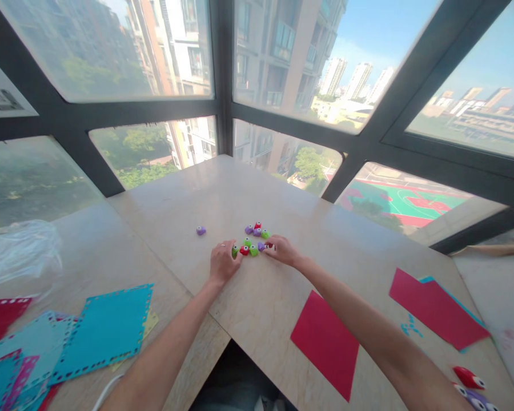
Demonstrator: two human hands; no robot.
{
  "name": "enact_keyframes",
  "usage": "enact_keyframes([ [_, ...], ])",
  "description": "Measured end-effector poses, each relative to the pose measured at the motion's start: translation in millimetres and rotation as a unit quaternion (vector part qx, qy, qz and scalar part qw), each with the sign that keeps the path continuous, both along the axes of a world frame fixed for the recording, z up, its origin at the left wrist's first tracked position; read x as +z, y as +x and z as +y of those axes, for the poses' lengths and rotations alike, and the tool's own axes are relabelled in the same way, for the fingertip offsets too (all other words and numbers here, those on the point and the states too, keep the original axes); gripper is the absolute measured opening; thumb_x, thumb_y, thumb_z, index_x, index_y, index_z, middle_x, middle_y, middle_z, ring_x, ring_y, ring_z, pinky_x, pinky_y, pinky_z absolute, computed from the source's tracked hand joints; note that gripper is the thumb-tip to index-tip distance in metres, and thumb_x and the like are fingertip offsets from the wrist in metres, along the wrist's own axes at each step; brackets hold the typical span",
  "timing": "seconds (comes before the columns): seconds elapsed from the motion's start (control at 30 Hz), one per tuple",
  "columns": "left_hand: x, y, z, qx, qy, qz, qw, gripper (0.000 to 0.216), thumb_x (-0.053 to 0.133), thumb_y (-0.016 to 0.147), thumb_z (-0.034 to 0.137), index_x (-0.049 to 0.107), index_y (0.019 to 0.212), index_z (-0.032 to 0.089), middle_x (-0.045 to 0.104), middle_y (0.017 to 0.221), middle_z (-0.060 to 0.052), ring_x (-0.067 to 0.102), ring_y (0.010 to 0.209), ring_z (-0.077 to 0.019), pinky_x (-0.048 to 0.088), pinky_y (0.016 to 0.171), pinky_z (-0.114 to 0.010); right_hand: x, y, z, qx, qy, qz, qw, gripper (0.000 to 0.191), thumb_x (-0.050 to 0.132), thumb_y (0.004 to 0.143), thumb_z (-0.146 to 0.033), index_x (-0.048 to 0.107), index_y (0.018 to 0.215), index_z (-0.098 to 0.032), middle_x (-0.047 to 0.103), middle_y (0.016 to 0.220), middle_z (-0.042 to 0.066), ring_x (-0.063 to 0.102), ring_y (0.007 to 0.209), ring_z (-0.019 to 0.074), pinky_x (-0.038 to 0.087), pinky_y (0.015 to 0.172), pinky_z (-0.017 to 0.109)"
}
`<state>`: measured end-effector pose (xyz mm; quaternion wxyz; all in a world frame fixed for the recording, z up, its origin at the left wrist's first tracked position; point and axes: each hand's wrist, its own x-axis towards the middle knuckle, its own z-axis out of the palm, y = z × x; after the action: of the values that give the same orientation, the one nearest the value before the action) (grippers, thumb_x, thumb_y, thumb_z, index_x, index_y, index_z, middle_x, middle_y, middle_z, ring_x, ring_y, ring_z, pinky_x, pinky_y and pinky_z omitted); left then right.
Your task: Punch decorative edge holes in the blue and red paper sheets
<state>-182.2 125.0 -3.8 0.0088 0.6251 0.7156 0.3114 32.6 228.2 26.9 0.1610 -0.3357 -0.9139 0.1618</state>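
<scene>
Small craft punches in green, red and purple sit in a loose cluster in the middle of the counter. My left hand (224, 264) curls around a green punch (235, 250) at the cluster's left end. Right beside its thumb lies a red punch (244, 250), with another green punch (253, 250) next to that. From the right, my right hand (283, 250) pinches a purple punch (261, 246). Just behind, a second red punch (257, 225) stands among purple ones and a green punch (265, 234). A lone purple punch (201, 230) lies farther left.
Turquoise paper (107, 325) with punched edges overlaps other sheets at left, below clear crumpled plastic (21, 251). Red paper (325, 342) lies under my right forearm, more red paper (437, 308) at right. A larger red punch (468, 377) sits lower right. Windows border the counter (223, 182).
</scene>
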Motion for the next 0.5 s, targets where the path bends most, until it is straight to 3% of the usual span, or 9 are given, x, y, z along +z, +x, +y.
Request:
enact_keyframes([
  [0.3, 0.1, 0.2, 0.4, 0.005, -0.004, 0.0, 1.0, 0.033, 0.057, 0.083, 0.026, 0.062, 0.115, 0.017, 0.07, 0.105, -0.011, 0.062, 0.1, -0.0288, 0.047, 0.09, -0.042, 11.5, -20.0, -14.1, -0.016, 0.008, -0.024, 1.0, 0.005, 0.063, 0.086, -0.022, 0.067, 0.082, -0.02, 0.068, 0.088, 0.005, 0.061, 0.077, 0.017, 0.04, 0.064, 0.025],
  [0.5, -0.2, -0.5, 0.3, 0.003, 0.002, -0.009, 1.0, 0.036, 0.059, 0.08, 0.024, 0.061, 0.116, 0.018, 0.069, 0.105, -0.011, 0.062, 0.1, -0.0288, 0.047, 0.091, -0.042, 12.3, 2.9, -18.0, -0.051, -0.023, -0.012, 0.998, 0.013, 0.066, 0.079, -0.015, 0.069, 0.09, -0.02, 0.071, 0.087, 0.004, 0.064, 0.077, 0.0175, 0.045, 0.067, 0.026],
])
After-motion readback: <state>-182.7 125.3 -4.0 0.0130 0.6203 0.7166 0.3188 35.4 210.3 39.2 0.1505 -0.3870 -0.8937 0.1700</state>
